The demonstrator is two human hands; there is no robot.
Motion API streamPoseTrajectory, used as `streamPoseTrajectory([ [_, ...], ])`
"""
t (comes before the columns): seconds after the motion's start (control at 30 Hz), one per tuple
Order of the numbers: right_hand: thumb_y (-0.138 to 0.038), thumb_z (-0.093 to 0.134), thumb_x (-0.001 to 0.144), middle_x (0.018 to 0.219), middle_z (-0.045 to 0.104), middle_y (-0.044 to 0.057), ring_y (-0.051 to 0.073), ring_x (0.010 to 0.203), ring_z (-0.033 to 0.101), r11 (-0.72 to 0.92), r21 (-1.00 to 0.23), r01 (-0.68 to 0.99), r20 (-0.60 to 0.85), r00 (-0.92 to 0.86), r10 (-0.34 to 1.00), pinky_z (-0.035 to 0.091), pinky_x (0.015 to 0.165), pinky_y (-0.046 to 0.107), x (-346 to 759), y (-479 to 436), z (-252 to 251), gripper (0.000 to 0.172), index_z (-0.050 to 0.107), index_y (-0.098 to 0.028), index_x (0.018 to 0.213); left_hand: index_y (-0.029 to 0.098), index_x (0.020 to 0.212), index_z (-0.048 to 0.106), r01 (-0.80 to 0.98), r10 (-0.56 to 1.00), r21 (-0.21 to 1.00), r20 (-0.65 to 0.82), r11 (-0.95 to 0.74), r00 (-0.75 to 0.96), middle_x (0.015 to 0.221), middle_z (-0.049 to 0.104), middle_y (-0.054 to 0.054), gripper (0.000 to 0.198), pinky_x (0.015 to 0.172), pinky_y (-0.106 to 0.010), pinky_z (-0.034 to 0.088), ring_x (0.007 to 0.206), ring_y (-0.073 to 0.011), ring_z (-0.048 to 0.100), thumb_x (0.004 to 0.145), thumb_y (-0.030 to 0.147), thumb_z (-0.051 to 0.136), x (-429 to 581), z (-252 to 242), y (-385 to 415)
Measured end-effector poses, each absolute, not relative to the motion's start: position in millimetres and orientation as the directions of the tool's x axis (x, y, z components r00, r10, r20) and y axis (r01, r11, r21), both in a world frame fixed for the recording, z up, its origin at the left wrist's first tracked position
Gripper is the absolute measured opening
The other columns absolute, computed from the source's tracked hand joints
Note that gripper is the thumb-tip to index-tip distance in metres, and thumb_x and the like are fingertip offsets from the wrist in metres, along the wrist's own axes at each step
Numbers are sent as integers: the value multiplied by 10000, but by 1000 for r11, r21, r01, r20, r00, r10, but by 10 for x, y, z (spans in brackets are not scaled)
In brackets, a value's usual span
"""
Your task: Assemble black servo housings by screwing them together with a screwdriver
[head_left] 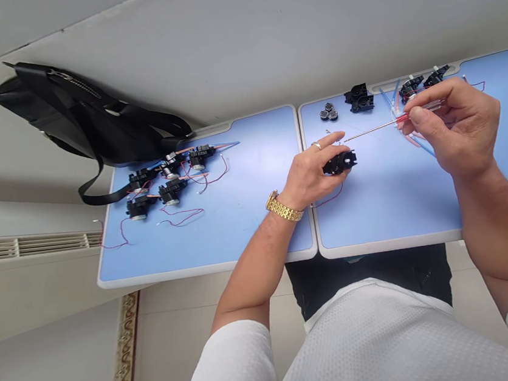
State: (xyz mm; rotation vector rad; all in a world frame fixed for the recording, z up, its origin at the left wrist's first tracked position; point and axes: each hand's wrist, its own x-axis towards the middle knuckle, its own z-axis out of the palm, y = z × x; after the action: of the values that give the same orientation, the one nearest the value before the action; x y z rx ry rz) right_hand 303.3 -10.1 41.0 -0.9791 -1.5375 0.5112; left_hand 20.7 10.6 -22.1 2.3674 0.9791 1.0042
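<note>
My left hand (pixel 311 175) grips a small black plastic motor assembly (pixel 341 163) with a white tip, its index finger stretched out above it. A thin red wire (pixel 335 196) trails from under that hand onto the blue table. In my right hand (pixel 462 124) is a screwdriver (pixel 375 130) with a clear and red handle. Its long metal shaft points left, and the tip is close to my left fingertips, above the black assembly. Whether a screw sits on the tip is too small to tell.
Several similar assemblies with wires and tubes (pixel 174 191) lie on the left table near a black bag (pixel 90 123). Behind my hands are three round black parts (pixel 329 112), black housings (pixel 360 98), blue and orange tubes (pixel 393 98) and two more assemblies (pixel 411 87).
</note>
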Motion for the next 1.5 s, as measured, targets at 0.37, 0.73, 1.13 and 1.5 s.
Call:
streamPoseTrajectory([
  [0.37, -462, 856, 1042, 865, 796, 8, 262, 726, 762, 574, -786, 230, 590, 1, 807, 592, 637, 495, 2946, -200, 443, 54, 867, -410, 1033, 209, 1163, 884, 342, 876, 854, 233, -392, 423, 1086, 913, -51, 283, 881, -317, 700, 932, -188, 845, 923, 350, 836, 270, -91, 72],
  [0.73, -489, 825, 1062, 819, 802, -31, 240, 698, 743, 585, -755, 297, 599, -51, 799, 587, 677, 472, 2923, -175, 392, 104, 845, -395, 1021, 215, 1167, 894, 364, 863, 837, 227, -410, 451, 1084, 915, -40, 294, 885, -306, 681, 922, -181, 843, 907, 322, 809, 282, -91, 54],
  [1.13, -403, 791, 1073, 822, 812, -44, 254, 710, 741, 561, -758, 333, 572, -73, 817, 591, 689, 503, 2924, -185, 419, 84, 822, -441, 1005, 224, 1162, 888, 399, 859, 814, 217, -421, 464, 1074, 914, -29, 277, 879, -303, 680, 920, -187, 851, 913, 312, 806, 282, -91, 49],
  [1.5, -361, 781, 1066, 813, 806, -44, 249, 699, 747, 568, -753, 334, 573, -94, 814, 620, 669, 494, 2926, -172, 410, 105, 821, -433, 1000, 228, 1157, 891, 422, 858, 802, 206, -423, 470, 1042, 909, -25, 274, 857, -306, 671, 879, -181, 831, 910, 312, 806, 281, -75, 49],
])
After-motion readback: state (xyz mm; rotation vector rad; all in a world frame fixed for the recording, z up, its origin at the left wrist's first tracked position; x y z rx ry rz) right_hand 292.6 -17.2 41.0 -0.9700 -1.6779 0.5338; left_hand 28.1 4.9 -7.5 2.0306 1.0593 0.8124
